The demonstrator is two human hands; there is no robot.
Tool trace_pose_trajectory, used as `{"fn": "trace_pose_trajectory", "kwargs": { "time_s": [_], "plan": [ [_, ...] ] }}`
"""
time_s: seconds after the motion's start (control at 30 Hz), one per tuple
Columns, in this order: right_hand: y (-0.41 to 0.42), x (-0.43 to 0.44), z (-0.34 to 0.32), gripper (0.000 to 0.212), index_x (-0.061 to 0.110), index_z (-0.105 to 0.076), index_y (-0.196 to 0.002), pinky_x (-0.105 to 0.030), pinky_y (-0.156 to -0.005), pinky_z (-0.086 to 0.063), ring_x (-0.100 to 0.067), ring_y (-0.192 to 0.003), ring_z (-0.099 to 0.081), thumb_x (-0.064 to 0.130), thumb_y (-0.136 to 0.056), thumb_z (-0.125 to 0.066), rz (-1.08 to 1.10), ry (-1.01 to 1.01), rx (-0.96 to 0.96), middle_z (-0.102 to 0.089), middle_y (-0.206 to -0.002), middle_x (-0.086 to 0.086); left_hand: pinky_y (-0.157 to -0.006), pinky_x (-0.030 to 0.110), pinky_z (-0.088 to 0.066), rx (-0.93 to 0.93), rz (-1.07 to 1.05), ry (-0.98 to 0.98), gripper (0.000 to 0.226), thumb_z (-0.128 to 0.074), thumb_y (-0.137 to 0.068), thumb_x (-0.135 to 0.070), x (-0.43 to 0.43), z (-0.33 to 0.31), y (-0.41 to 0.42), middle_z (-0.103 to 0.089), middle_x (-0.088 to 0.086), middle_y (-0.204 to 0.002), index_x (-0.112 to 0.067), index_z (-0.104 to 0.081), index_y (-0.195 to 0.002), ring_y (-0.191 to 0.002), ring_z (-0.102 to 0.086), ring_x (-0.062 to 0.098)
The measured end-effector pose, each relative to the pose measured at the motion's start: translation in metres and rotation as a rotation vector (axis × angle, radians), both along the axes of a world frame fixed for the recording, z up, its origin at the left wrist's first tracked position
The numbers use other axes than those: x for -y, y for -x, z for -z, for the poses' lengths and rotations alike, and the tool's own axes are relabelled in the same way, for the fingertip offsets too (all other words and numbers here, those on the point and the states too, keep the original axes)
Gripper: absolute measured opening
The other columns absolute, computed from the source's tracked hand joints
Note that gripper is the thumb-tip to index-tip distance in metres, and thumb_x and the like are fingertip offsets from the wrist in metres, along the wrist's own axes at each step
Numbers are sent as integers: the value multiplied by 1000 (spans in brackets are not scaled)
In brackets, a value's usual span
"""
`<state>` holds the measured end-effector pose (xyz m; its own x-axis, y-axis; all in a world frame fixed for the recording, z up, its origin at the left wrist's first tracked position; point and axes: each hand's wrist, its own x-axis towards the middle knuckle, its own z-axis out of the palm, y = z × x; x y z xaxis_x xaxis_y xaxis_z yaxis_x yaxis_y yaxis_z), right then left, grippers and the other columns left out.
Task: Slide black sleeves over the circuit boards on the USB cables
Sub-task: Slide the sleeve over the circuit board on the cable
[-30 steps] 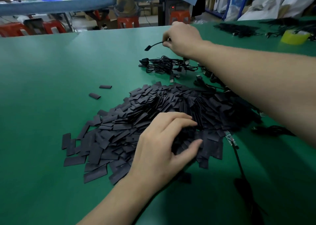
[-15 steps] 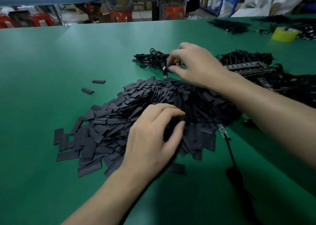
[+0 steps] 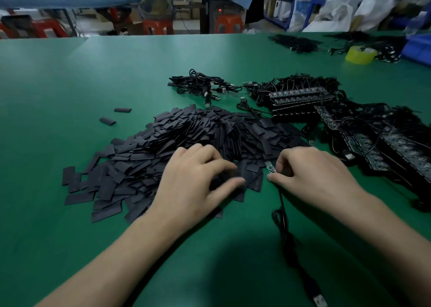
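A big heap of flat black sleeves (image 3: 177, 141) covers the middle of the green table (image 3: 70, 78). My left hand (image 3: 193, 180) sits on the heap's near edge, fingers and thumb pinching one black sleeve (image 3: 224, 178). Just to its right, my right hand (image 3: 310, 173) pinches a small green circuit board (image 3: 270, 167) at the end of a black USB cable (image 3: 286, 232). The cable runs toward me and ends in a USB plug (image 3: 319, 300). Board and sleeve lie a short gap apart.
Finished cables (image 3: 203, 86) lie bundled behind the heap. Stacks of cables with bare boards (image 3: 300, 99) fill the right side. Two loose sleeves (image 3: 107, 121) lie to the left. A yellow tape roll (image 3: 360, 55) and a blue bin (image 3: 417, 48) stand far right.
My right hand has come back from the cable bundle behind the heap and now holds a circuit board near my left hand. The left hand stayed on the heap.
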<state>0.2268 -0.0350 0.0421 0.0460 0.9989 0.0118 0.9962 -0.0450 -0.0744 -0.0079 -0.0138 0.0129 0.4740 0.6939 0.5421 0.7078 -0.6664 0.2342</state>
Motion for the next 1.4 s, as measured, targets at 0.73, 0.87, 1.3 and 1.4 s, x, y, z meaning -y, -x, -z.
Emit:
{"fn": "trace_pose_trajectory", "kwargs": {
  "time_s": [0.73, 0.87, 1.3, 1.4],
  "plan": [
    [29, -40, -5, 11, 8, -56, -101, -19, -48, -36, -9, -56, -40, 15, -106, -49, -67, 300, -1707, -54, -69, -1, -78, 42, -51, 63, -27, 17, 22, -75, -84, -27, 0, 4, -10, -72, -8, -96, -22, -78, -106, -91, -65, 20],
    [20, -41, 8, 27, 2, -64, -117, -17, -47, -39, -6, -57, -46, 10, -91, -62, -51, 314, -1750, -59, -73, -2, -85, 35, -55, 305, -53, 121, 27, -77, -84, -21, -7, 4, 4, -71, -9, -99, -21, -79, -111, -91, -68, 11],
    [39, -28, 25, 20, 1, -69, -107, -15, -44, -33, -6, -57, -48, 12, -92, -61, -38, 413, -1842, -58, -71, -3, -86, 17, -50, 378, 89, 138, 27, -82, -83, -8, -8, 7, 2, -70, -4, -99, -13, -80, -110, -93, -68, 7],
    [42, -27, 27, 18, 0, -64, -113, -16, -47, -38, -7, -57, -51, 5, -97, -59, -62, 358, -1819, -61, -70, -2, -84, 16, -49, 388, 104, 165, 24, -83, -84, -22, -8, 6, 3, -71, -6, -96, -17, -80, -108, -91, -68, 6]
  ]
}}
